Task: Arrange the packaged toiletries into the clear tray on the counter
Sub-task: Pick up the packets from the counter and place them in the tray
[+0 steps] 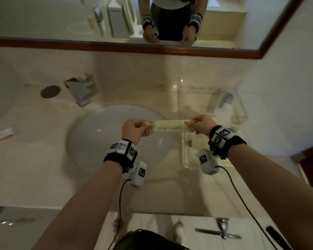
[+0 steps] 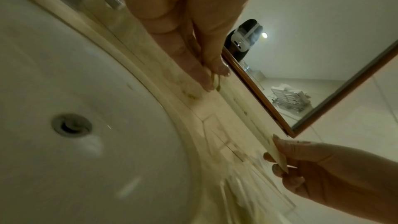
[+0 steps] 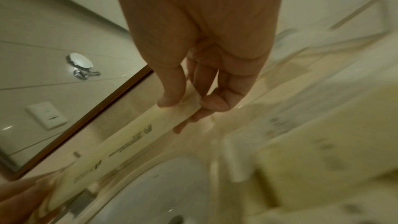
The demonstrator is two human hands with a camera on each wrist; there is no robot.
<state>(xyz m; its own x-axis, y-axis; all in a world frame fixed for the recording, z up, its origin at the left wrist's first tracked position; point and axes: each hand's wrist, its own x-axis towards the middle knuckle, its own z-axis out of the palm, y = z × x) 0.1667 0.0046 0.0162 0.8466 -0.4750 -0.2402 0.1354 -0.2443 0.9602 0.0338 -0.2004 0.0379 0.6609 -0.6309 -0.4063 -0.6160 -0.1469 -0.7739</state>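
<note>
A long cream packaged toiletry (image 1: 170, 125) hangs level above the right side of the sink. My left hand (image 1: 143, 126) pinches its left end and my right hand (image 1: 192, 124) pinches its right end. In the right wrist view my right hand (image 3: 189, 101) nips the serrated edge of the packet (image 3: 133, 137) between thumb and fingers. The left wrist view shows my left hand (image 2: 212, 77) pinching the packet edge-on. The clear tray (image 1: 184, 154) sits on the counter just under my right wrist, with cream packets (image 1: 199, 142) inside it.
The white sink basin (image 1: 101, 138) lies below my hands, with a faucet (image 1: 81, 91) behind it and a mirror (image 1: 61, 20) above. A flat pink-edged packet (image 1: 2, 135) lies at the far left. A clear stand (image 1: 240, 109) holding a small bottle (image 1: 226, 100) sits at the back right.
</note>
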